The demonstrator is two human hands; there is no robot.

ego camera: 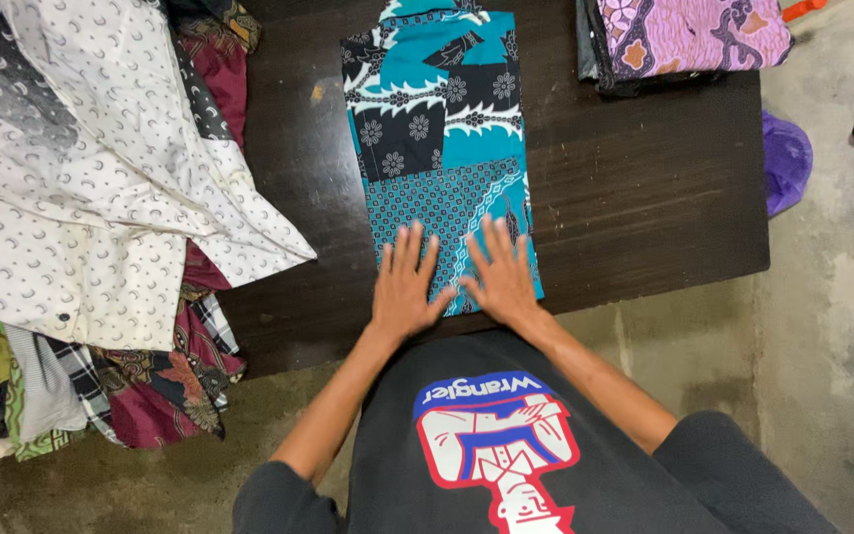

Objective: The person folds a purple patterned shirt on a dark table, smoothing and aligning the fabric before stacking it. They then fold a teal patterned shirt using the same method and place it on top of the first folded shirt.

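Note:
A teal, black and white patterned shirt [442, 129] lies folded into a long strip on the dark wooden table [635, 188]. My left hand [405, 285] presses flat on the strip's near end, fingers spread. Beside it, my right hand [501, 275] lies flat on the same near end, palm down. The two hands almost touch at the thumbs. Neither hand grips anything.
A heap of unfolded clothes, topped by a white shirt with small crescents [101, 168], covers the table's left side. A folded purple patterned garment [689, 35] sits at the back right. A purple bag [786, 158] lies on the concrete floor [842, 326] to the right.

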